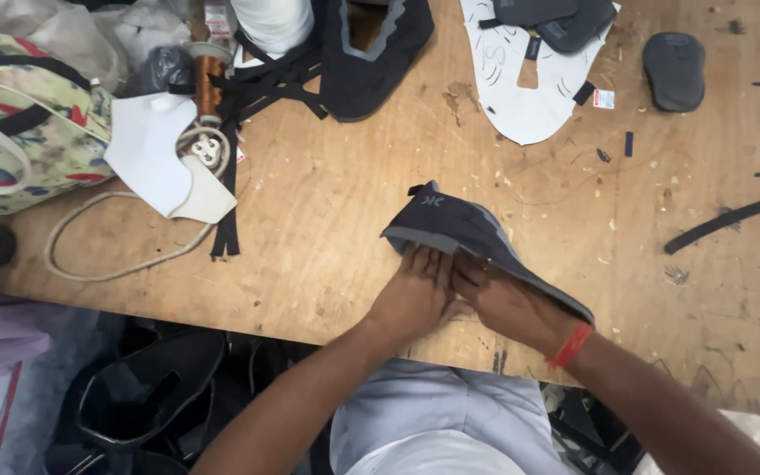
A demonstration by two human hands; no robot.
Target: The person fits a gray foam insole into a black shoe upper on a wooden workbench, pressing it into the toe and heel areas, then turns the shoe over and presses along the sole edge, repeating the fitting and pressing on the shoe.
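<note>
Both hands lie flat, fingers extended: the left hand presses the dark shoe upper against the wooden surface, the right hand slips beneath it.

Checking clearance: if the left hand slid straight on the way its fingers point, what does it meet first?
The left hand points up the table, fingertips already against the dark shoe upper, so it meets that first; beyond it looks like bare wooden table.

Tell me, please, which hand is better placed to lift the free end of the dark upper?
Left, I think. The left hand lies flat at the grey-edged free end of the dark upper, fingertips at its edge. The right hand sits partly under the upper's long side, so it looks better suited to steadying it.
</note>
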